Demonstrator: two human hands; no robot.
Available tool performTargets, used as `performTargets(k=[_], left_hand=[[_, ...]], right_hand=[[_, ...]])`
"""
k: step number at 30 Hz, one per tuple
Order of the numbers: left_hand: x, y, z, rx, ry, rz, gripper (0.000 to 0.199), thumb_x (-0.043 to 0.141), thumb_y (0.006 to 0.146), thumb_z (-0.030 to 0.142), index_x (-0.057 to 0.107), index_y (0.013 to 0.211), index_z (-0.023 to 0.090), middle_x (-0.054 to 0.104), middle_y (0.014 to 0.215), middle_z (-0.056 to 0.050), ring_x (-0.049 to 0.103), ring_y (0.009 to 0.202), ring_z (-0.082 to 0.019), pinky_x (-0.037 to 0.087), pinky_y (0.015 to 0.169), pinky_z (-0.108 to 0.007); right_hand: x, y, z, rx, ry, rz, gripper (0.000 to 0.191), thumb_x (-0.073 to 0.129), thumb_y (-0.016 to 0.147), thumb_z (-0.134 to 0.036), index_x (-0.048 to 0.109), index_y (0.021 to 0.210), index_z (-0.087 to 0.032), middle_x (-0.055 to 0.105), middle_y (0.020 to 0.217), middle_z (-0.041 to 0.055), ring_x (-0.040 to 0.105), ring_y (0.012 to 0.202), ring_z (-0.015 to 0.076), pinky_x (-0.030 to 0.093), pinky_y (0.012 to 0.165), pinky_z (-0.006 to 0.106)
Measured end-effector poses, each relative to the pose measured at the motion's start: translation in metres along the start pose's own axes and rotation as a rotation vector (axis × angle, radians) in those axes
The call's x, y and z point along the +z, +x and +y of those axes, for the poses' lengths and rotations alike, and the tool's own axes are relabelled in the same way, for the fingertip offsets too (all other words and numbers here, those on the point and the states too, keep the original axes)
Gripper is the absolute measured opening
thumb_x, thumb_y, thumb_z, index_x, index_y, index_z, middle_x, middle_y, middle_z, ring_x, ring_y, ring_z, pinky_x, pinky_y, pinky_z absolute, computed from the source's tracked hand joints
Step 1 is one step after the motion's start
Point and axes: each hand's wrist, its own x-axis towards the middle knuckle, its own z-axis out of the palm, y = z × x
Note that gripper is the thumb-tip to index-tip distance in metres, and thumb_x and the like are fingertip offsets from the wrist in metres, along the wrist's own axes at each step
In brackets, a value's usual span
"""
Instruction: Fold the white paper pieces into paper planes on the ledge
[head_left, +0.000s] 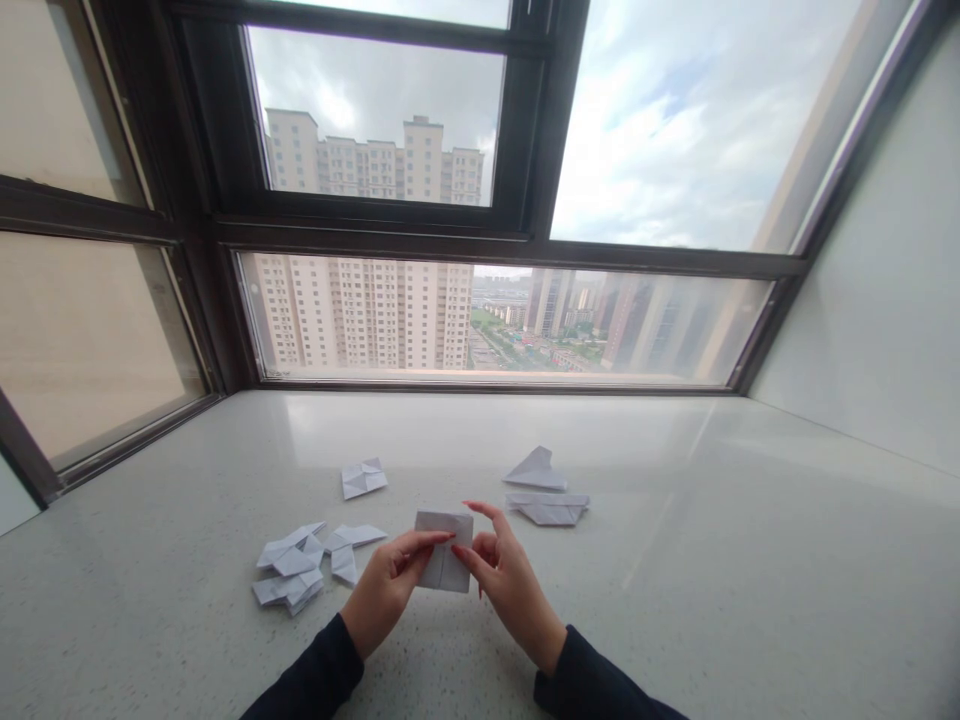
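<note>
Above the sill point(675, 560), the left hand point(384, 590) pinches the paper point(442, 577) at nine o'clock. The right hand point(514, 585) clamps its three o'clock edge, thumb in front and fingers curled at the side, index finger raised by the top corner. Gripping both sides probably keeps the small folded layers flat and steady. A heap point(291, 570) lies at nine o'clock, a packet point(364, 479) at ten, a dart point(537, 472) at two, perhaps spread for elbow room.
</note>
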Motion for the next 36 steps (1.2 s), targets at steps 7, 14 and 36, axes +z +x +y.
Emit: performTargets(k=[7,14,36], left_hand=[[0.001,-0.001,0.003,-0.014,-0.012,-0.004,0.028,0.046,0.076,0.023,0.062,0.098,0.018,0.062,0.105,-0.007,0.055,0.096,-0.022,0.046,0.08,-0.031],[0.002,-0.001,0.004,-0.009,-0.016,0.024,0.027,0.047,0.076,0.023,0.063,0.097,0.017,0.063,0.103,-0.007,0.058,0.089,-0.021,0.046,0.078,-0.031],[0.008,-0.003,-0.005,0.039,-0.018,-0.023,0.043,0.045,0.079,0.027,0.042,0.121,0.021,0.057,0.111,-0.006,0.058,0.089,-0.019,0.047,0.077,-0.029]], right_hand=[[0.0,0.0,0.002,-0.019,0.005,0.002,0.05,0.052,0.073,-0.041,0.035,0.114,-0.018,0.039,0.048,-0.01,0.038,0.039,0.0087,0.029,0.037,0.019],[0.0,0.002,0.008,0.048,0.045,-0.008,0.059,0.055,0.069,-0.046,0.034,0.116,-0.018,0.042,0.049,-0.0094,0.04,0.038,0.0092,0.031,0.034,0.018],[-0.003,0.007,0.005,0.093,0.232,-0.16,0.036,0.061,0.063,-0.047,0.066,0.068,-0.012,0.058,0.06,0.0011,0.047,0.056,0.0128,0.035,0.055,0.023]])
